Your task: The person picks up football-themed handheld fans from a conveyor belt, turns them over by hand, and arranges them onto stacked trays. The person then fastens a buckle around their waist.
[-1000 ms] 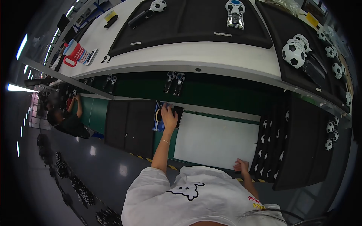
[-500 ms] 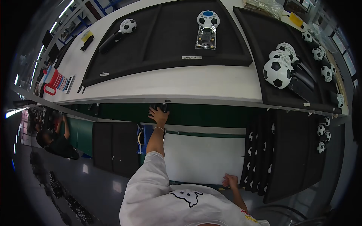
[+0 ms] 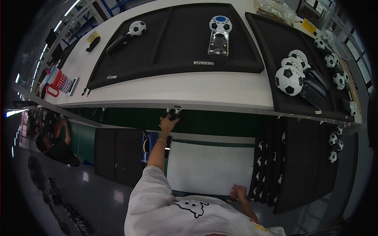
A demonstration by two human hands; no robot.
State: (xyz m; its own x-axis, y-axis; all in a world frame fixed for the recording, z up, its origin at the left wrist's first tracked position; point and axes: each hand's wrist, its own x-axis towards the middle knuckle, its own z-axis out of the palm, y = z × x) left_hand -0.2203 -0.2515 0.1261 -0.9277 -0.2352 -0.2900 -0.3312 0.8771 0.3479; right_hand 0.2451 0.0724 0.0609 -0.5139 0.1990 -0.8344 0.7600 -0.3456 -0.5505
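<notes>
1. Under the shelf's [image 3: 177, 89] front edge, my left hand [image 3: 168, 123] is half open around a dark handset [image 3: 173, 115]; whether it grips, I cannot tell.
2. Its long axis runs away from me, white end farthest.
3. Over the white sheet [image 3: 208, 165], my right hand [image 3: 239, 192] half-curls, visibly holding nothing.

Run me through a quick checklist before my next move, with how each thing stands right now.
1. Left hand at the football-patterned devices under the upper table: ok.
2. Firm grip on one device: cannot tell, the hand hides the contact.
3. Right hand away from those devices: ok, it is by the white mat's near edge.
4. Left forearm apart from the dark phone: cannot tell, they overlap in view.
5. White mat lying flat: ok.
</notes>
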